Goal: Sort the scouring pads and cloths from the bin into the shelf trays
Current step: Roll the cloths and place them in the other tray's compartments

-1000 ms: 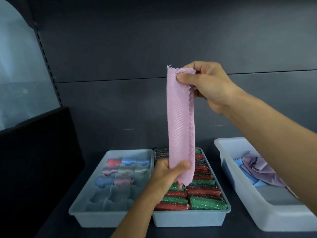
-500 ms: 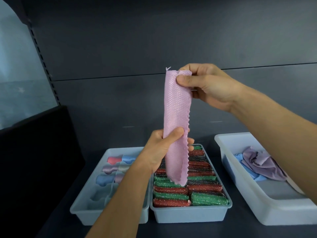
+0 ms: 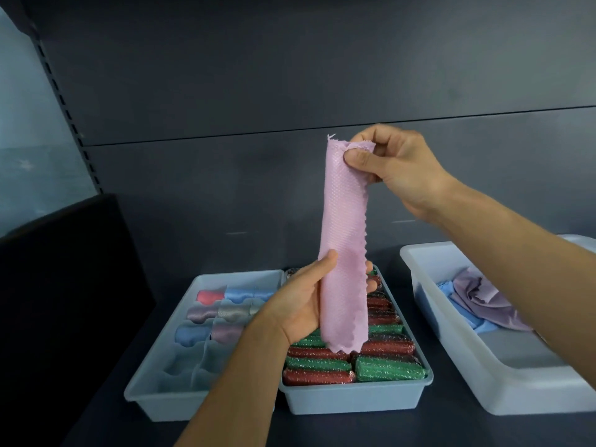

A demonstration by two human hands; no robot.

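A pink textured cloth point(image 3: 345, 221) hangs upright as a loose roll above the trays. My right hand point(image 3: 393, 166) pinches its top edge. My left hand point(image 3: 306, 301) wraps around its lower part, thumb in front, with the cloth's bottom end hanging free below. Under it stands a tray point(image 3: 354, 398) packed with red and green glittery scouring pads point(image 3: 387, 369). To its left, a divided tray point(image 3: 154, 391) holds rolled cloths point(image 3: 225, 312) in its back cells; the front cells look empty. At the right, a white bin point(image 3: 503, 385) holds crumpled purple and blue cloths point(image 3: 483, 304).
All containers sit on a dark shelf board point(image 3: 419, 430) with a grey back panel point(image 3: 258, 188) behind. A black upright panel point(image 3: 64, 301) stands at the left beside the divided tray. A slotted shelf upright point(image 3: 69, 114) runs up the left side.
My left hand slid up from the cloth's bottom end to its lower-middle part. My right hand came down a little, keeping its pinch on the top edge.
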